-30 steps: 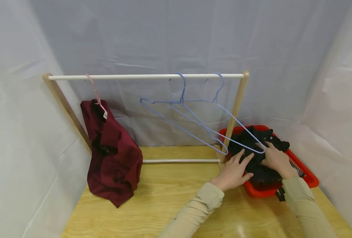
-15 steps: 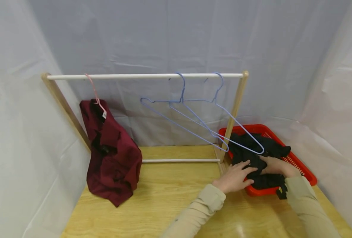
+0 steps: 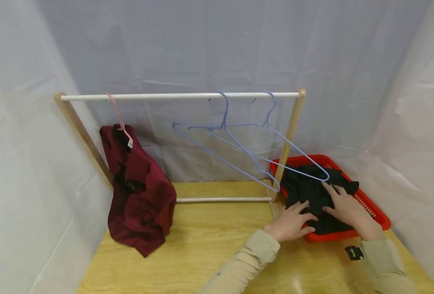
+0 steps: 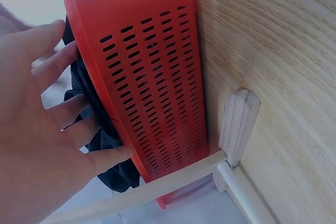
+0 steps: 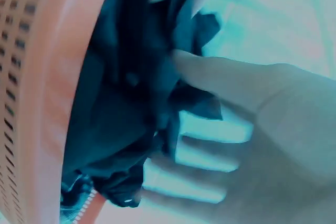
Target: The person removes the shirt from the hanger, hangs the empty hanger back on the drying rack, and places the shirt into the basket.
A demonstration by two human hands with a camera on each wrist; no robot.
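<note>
Head view, I note: left hand (image 3: 289, 223) fingers spread flat on crumpled black cloth garment (image 3: 312, 192) inside red slotted plastic basket (image 3: 375, 212), barely moved since half second ago. Right hand (image 3: 347, 206) now further back, fingers spread flat on garment; earlier tucked into folds.

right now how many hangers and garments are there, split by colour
blue hangers: 2, one beside the other on the rail
pink hanger: 1
maroon garment: 1, hung on the pink one
black garment: 1, in the red basket under the left hand and right hand
total: 5
</note>
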